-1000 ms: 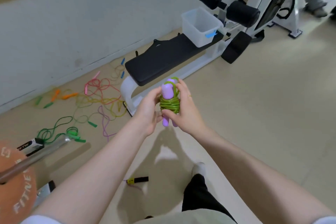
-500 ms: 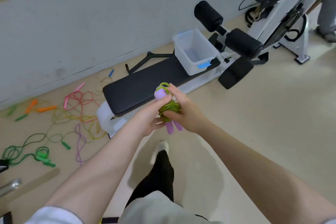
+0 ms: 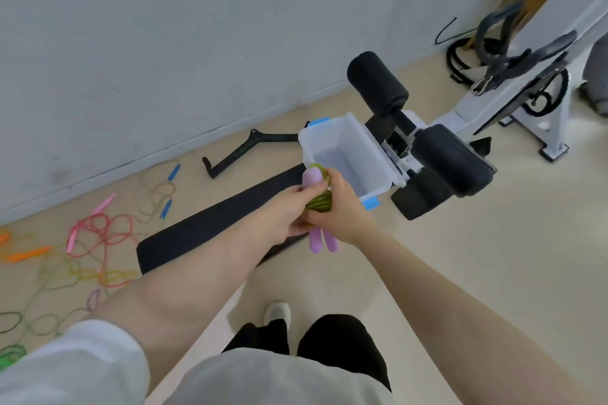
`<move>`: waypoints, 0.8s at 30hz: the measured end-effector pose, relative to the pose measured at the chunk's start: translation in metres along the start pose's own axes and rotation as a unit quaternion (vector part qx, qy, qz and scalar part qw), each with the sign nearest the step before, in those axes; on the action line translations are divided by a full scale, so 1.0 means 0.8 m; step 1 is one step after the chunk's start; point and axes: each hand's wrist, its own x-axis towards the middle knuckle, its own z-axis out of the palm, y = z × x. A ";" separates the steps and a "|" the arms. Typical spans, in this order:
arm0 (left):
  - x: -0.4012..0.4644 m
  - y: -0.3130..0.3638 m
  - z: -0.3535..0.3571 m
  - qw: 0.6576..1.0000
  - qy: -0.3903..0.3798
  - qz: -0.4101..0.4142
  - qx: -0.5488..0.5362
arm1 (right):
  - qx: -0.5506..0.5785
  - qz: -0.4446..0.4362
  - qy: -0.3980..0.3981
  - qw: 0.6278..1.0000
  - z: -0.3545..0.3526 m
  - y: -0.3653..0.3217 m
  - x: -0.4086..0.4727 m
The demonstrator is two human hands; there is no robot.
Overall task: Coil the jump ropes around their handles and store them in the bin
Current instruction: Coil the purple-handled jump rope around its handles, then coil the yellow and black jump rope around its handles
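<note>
A green jump rope point(image 3: 318, 201) is coiled tightly around its two purple handles point(image 3: 312, 177). Both hands hold the bundle: my left hand point(image 3: 285, 210) from the left, my right hand point(image 3: 343, 207) from the right. The handle ends stick out below my hands. Just beyond the bundle a clear plastic bin point(image 3: 368, 154) with blue latches stands on the far end of a black bench point(image 3: 204, 233). The bin's inside looks bare. Loose ropes lie tangled on the floor at the left, among them a pink one point(image 3: 98, 230) and an orange one point(image 3: 28, 253).
Black foam rollers point(image 3: 378, 85) and a white machine frame point(image 3: 526, 82) stand right of the bin. A black metal bar point(image 3: 243, 151) lies by the grey wall. My legs and one shoe point(image 3: 278, 312) are below my arms. Beige floor spreads to the right.
I have stepped closer to the bench. The coiled bundle, held in both hands, has moved forward until it sits right at the bin's near edge.
</note>
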 end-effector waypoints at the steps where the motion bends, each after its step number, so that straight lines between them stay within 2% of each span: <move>1: 0.016 0.012 0.004 1.000 0.000 0.005 -0.004 | 0.004 0.015 0.007 1.000 -0.011 0.004 0.020; 3: 0.052 0.031 0.007 0.999 0.018 0.007 -0.035 | 0.011 0.037 0.006 0.999 -0.032 0.020 0.066; 7: 0.128 0.046 0.000 0.987 0.123 -0.026 -0.103 | 0.057 0.096 0.009 0.994 -0.062 0.077 0.156; 11: 0.198 0.058 -0.008 0.956 0.220 -0.028 -0.193 | 0.065 0.197 -0.082 0.975 -0.069 0.147 0.246; 14: 0.256 0.057 -0.015 0.939 0.269 -0.045 -0.209 | 0.037 0.237 -0.134 0.961 -0.066 0.197 0.307; 16: 0.289 0.045 -0.014 0.941 0.274 -0.061 -0.187 | -0.002 0.238 -0.159 0.958 -0.063 0.218 0.335; 20: 0.332 0.000 -0.001 0.958 0.261 -0.100 -0.064 | -0.085 0.211 -0.186 0.956 -0.038 0.250 0.375; 22: 0.345 -0.026 0.005 0.960 0.231 -0.130 -0.085 | -0.043 0.175 -0.221 0.959 -0.021 0.261 0.381; 24: 0.351 -0.043 0.014 0.961 0.207 -0.143 -0.111 | 0.029 0.185 -0.261 0.947 -0.003 0.260 0.380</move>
